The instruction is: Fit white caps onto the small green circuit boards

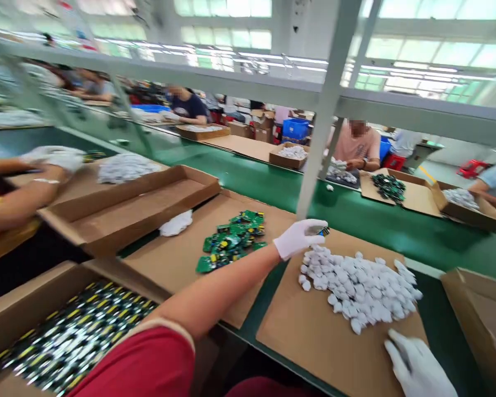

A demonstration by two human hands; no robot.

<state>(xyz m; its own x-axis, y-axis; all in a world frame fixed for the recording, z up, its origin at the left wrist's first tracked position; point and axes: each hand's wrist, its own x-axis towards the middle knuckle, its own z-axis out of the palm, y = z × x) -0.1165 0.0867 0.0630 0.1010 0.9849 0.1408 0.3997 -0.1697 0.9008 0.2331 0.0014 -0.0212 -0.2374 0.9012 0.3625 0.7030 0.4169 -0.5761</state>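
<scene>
My left hand [301, 238], in a white glove, is raised over the upper left edge of the white pile, its fingers closed on a small dark electronic part [323, 231]. Many small white round pieces [364, 284] lie heaped on a cardboard sheet [306, 336]. Below the heap, at the lower right, my right hand [417, 364] is gloved too, with thumb and fingers apart and nothing visible between them. Green circuit boards [231, 240] are piled on another cardboard sheet left of my left hand.
A box of parts with yellow bands [74, 331] stands at the lower left, an open cardboard tray [132, 212] behind it. Another box [479, 320] is at the right edge. A metal post [320, 138] rises behind the sheets. People work at the left and across the green bench.
</scene>
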